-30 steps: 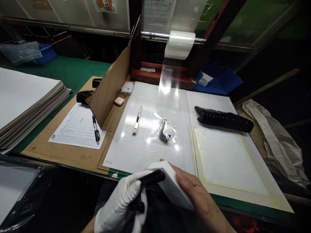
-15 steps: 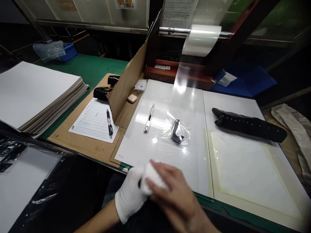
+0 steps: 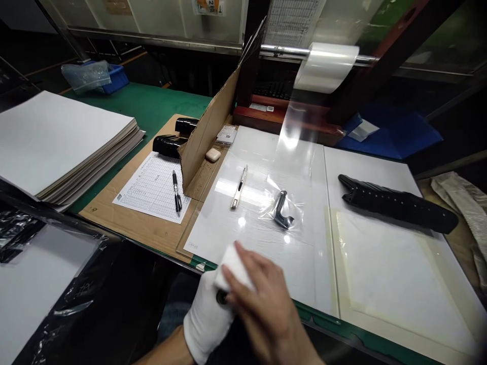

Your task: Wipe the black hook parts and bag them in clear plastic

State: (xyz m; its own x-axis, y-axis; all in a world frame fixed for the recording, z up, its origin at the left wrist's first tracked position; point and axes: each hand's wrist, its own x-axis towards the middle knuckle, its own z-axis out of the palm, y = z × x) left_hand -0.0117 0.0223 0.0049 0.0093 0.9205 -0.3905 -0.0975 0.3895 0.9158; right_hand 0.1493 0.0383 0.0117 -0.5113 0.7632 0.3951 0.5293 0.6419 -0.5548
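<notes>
Left hand (image 3: 207, 322), white-gloved, closing around a dark object (image 3: 221, 297), only its round end showing. Right hand (image 3: 262, 304), bare, fingers curling over and pressing on a white foam block (image 3: 233, 267), the block touching the gloved hand. Both hands working just off the near edge of a white board (image 3: 304, 276) on the surface. Lying on the board, well beyond the hands: a utility knife (image 3: 239, 186), a clear bag (image 3: 296, 215) enclosing a metal hook (image 3: 280, 202), and a long black strip (image 3: 397, 205). Clear film roll (image 3: 326, 67) hanging from a steel rod (image 3: 281, 49) behind.
</notes>
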